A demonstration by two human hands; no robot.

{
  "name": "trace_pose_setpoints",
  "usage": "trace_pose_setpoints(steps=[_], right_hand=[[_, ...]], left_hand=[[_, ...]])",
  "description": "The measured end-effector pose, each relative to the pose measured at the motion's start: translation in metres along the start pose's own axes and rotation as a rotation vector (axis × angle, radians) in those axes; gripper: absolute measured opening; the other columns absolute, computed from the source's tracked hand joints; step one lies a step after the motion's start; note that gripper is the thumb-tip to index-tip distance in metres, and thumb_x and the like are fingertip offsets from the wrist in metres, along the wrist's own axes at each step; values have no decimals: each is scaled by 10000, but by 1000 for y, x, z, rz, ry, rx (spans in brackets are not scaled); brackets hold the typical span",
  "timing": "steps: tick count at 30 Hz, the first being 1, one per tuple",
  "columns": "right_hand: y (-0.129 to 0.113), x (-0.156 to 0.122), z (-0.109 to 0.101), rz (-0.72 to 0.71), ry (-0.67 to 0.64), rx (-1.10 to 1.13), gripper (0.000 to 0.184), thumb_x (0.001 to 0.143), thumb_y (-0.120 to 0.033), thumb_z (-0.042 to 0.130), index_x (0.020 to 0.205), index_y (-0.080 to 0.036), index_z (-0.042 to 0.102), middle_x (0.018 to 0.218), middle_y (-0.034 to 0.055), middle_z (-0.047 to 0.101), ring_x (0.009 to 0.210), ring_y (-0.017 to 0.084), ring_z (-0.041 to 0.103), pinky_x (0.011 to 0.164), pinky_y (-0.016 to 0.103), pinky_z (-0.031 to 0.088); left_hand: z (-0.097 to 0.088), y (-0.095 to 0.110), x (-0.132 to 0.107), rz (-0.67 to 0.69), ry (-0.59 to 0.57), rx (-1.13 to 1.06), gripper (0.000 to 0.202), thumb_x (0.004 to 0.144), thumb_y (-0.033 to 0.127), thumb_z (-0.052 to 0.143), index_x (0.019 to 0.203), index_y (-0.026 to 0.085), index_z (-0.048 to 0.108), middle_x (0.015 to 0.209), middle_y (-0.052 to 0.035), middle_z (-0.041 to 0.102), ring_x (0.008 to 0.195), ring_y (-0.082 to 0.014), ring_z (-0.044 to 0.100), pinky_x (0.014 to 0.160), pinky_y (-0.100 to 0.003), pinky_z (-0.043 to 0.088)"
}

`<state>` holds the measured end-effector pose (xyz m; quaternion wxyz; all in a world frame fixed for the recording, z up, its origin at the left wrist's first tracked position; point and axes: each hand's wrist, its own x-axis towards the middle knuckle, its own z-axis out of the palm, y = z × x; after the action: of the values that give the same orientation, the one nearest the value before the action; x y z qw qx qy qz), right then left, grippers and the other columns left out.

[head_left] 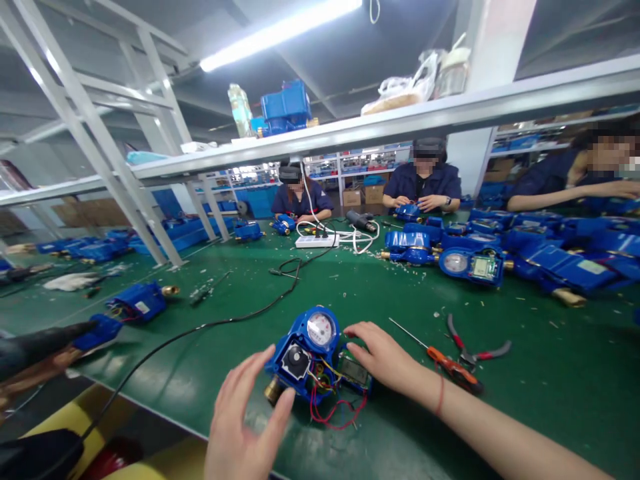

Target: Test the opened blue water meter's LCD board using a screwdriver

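On the green counter (550, 393), opened blue water meter (305, 350) sits just ahead of the person; display board (354, 371) hangs on red-yellow leads (333, 413); keep those slack; left hand (240, 417) open beside brass fitting (273, 391); right hand (380, 353) fingers (353, 331) spread on housing, no grip.

Fluorescent tube (280, 35) on grey ceiling (325, 67) (white steel shelving (400, 120) below)
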<state>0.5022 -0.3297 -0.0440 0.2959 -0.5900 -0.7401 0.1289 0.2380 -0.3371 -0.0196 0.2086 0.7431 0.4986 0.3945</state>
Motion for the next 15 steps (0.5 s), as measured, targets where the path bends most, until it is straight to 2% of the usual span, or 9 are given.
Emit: trace_pose_setpoints(steps=[1,2,5,10,15], right_hand=[[1,5,4,13,-14,1,237,923,-166,534,1130,-82,613,1079,127,636,1020,259,555,928,422,457],[2,9,8,23,-29,0,218,923,-170,535,1100,-84,629,1052,129,643,1001,264,563,913,426,460],[8,10,18,29,-68,-5,186,931,-171,503,1011,-94,653,977,130,642,943,268,574,870,432,467],[20,-4,22,10,-28,51,184,951,-168,405,984,-136,583,992,113,593,948,247,535,877,429,448],[28,-20,17,-53,57,225,146,959,-215,353,1016,-183,483,1040,89,539,993,206,515,912,384,443]], left_hand=[[6,-1,19,-55,38,10,649,761,524,607,1309,186,522,1389,-130,482,1347,-323,378,1154,-525,258],[12,-1,37,-129,-27,-6,742,726,522,594,1358,154,472,1410,-144,462,1348,-321,378,1156,-517,253],[31,1,69,-172,-185,-60,846,641,526,622,1365,113,476,1328,-160,556,1242,-310,517,1076,-453,392],[37,-2,71,-258,-224,-71,879,658,533,611,1408,109,431,1245,-188,618,1180,-340,574,1023,-478,426],[33,-3,65,-272,-229,-110,805,670,522,602,1378,158,480,1228,-149,626,1165,-307,586,1003,-423,452]])
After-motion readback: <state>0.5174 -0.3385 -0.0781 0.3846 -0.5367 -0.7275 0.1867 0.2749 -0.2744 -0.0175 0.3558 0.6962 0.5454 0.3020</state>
